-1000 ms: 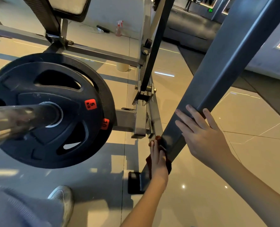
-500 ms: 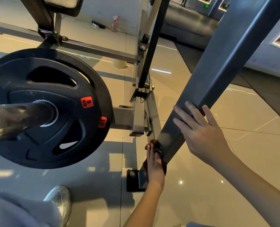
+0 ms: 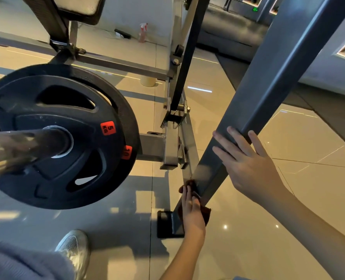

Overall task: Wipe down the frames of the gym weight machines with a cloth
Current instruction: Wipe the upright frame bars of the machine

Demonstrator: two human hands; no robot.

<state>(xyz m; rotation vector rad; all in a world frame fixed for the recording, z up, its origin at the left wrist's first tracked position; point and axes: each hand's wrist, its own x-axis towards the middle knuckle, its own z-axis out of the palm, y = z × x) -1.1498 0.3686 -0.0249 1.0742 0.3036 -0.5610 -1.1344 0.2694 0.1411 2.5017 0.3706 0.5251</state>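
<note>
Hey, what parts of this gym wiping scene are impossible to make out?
Head view only:
- Dark brown cloth: mostly hidden under the left hand.
- Slanted grey steel frame post: top cut off by the edge.
- Pink spray bottle: too small for its label.
- Chrome barbell sleeve: blurred.

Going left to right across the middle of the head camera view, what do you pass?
Barbell sleeve → black weight plate → left hand with the cloth → slanted grey frame beam → right hand.
</note>
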